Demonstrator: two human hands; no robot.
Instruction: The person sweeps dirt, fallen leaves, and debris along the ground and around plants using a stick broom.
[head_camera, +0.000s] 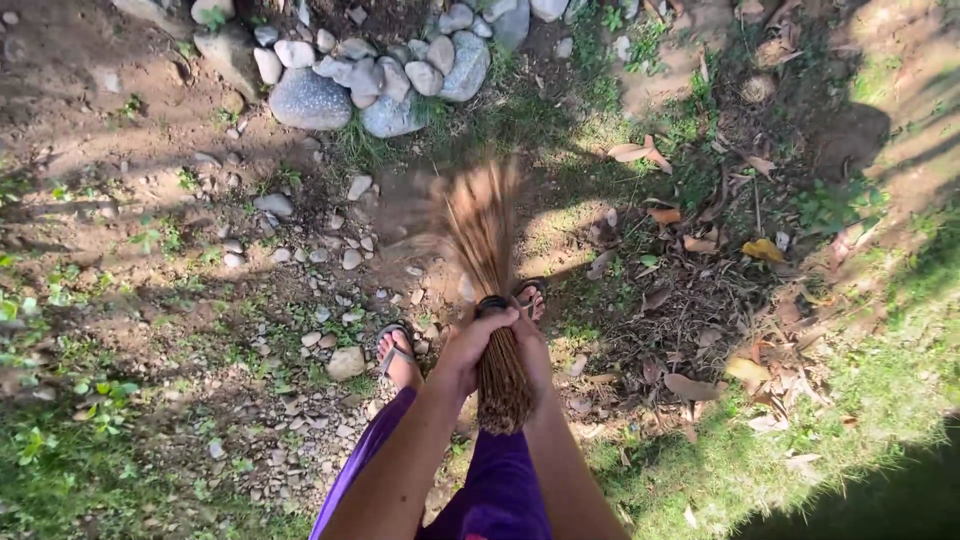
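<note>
A stick broom (483, 240) of thin brown bristles points away from me, its far end blurred over bare dirt. My left hand (470, 345) and my right hand (530, 345) are both closed around its bound butt end (503, 390), just below a dark band. My feet in sandals (397, 352) stand on the ground beneath, and purple trousers show at the bottom.
A pile of grey rounded stones (380, 75) lies at the top. Small pebbles (345, 362) scatter across the dirt on the left. Dry fallen leaves (700, 300) and twigs lie heaped on the right, with grass (800, 450) beyond.
</note>
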